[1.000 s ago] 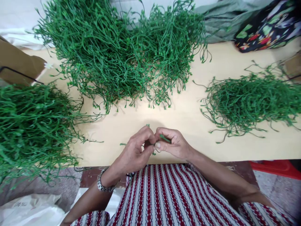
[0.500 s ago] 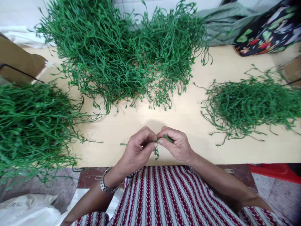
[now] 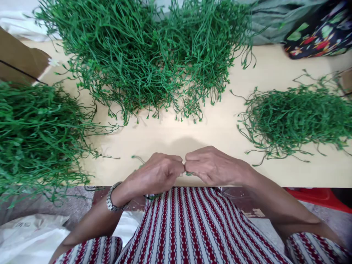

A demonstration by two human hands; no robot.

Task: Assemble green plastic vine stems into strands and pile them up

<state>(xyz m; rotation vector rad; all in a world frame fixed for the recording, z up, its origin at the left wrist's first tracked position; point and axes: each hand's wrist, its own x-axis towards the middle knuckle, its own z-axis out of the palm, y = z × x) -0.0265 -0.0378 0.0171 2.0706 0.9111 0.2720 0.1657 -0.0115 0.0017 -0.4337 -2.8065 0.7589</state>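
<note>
Near the front edge of the table, my left hand (image 3: pixel 162 170) and my right hand (image 3: pixel 210 165) meet knuckle to knuckle, fingers curled in. Both close on thin green stems (image 3: pixel 137 158), which look like artificial plant stems. Stem ends poke out to the left behind my left hand, and a bit of green shows under the right fingers. The part between the hands is mostly hidden. Beyond them lies a large heap of green stems (image 3: pixel 118 66) with small forked tips.
A second stem pile (image 3: pixel 35 135) hangs over the table's left front edge. Another pile (image 3: pixel 299 115) lies at right. A brown box (image 3: pixel 22 60) stands back left, floral cloth (image 3: pixel 319 35) back right. Below are white bags (image 3: pixel 30 238) and something red (image 3: pixel 316 198).
My hands have turned over from a fingertip pinch to fists with the backs facing up. The elbows have spread outward, and the stems are now more hidden. The view has shifted slightly.
</note>
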